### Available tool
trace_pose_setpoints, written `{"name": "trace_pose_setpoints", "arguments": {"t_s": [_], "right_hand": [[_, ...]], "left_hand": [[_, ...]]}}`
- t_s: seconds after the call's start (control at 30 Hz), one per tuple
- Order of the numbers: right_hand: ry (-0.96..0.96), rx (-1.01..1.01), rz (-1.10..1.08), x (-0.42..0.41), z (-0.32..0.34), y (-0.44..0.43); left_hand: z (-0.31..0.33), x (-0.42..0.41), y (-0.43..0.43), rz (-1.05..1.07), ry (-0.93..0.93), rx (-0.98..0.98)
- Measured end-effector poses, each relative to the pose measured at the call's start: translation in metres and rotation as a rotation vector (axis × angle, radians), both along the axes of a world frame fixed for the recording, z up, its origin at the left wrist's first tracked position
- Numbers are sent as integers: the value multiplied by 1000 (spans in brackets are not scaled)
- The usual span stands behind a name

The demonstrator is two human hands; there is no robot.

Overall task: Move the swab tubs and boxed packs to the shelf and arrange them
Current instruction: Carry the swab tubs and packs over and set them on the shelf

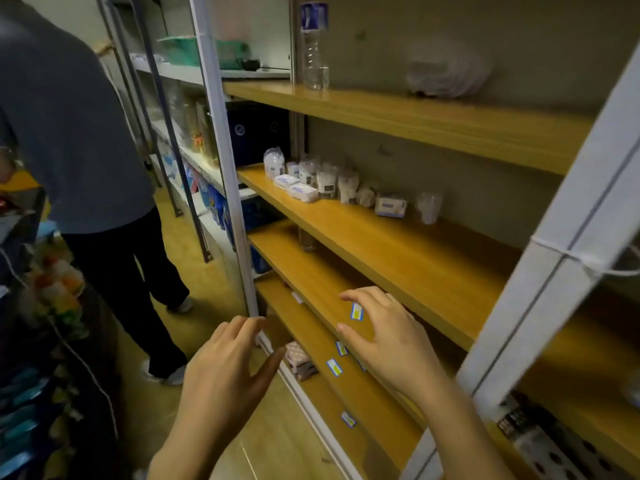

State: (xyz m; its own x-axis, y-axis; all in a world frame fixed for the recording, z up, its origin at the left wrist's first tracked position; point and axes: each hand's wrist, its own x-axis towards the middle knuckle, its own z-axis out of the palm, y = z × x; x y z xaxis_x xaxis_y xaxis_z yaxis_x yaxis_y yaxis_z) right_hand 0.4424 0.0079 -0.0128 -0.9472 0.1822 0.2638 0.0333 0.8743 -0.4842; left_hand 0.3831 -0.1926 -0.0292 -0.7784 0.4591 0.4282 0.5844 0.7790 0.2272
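Two empty hands hang in front of the rack. The left hand [225, 368] has its fingers [242, 327] nearly straight and a little apart, gripping nothing. The right hand [377, 337] has its fingers [349, 296] loosely bent and spread, also gripping nothing, above the front edge of a lower board. Between its thumb and forefinger shows a small blue-and-yellow label [356, 311], which looks stuck to the edge rather than pinched.

With nothing held, the hands look ready either to fetch more or to tidy the row. The tubs [327, 178] stand in a loose row toward the back left of the middle shelf [433, 268]. Two flat packs [296, 187] lie in front of them and a third sits further right, probably pushed back to leave room in front.

Several tubs overlap, so their count is unclear, and the print is unreadable. A patterned box [301, 360] sits low down, just beside the left thumb. A bottle [314, 46] and a blurred bag [446, 69] are on the top board. A person [69, 133] at the left is cut off by the frame.
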Motion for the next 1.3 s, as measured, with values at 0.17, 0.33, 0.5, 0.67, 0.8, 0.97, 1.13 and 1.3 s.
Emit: {"name": "trace_pose_setpoints", "arguments": {"t_s": [0.17,0.33,0.5,0.67,0.8,0.97,1.13,1.3], "right_hand": [[12,13,-16,-83,2,18],[12,-14,-37,-153,6,38],[-11,-11,-94,-205,4,57],[-30,10,-161,-248,3,75],[-46,6,-261,-290,5,91],[-44,81,-451,-353,22,114],[-165,127,-611,-412,20,146],[-251,165,-706,-429,8,152]], "left_hand": [[8,-75,23,-37,-20,47],[7,-144,44,-77,-37,94],[0,-197,59,-117,-134,153],[-4,-251,73,-184,-169,178],[-6,-300,86,-262,-184,165],[0,-362,97,-332,-155,143],[5,-413,104,-401,-129,118],[-4,-454,111,-506,-141,99]]}}
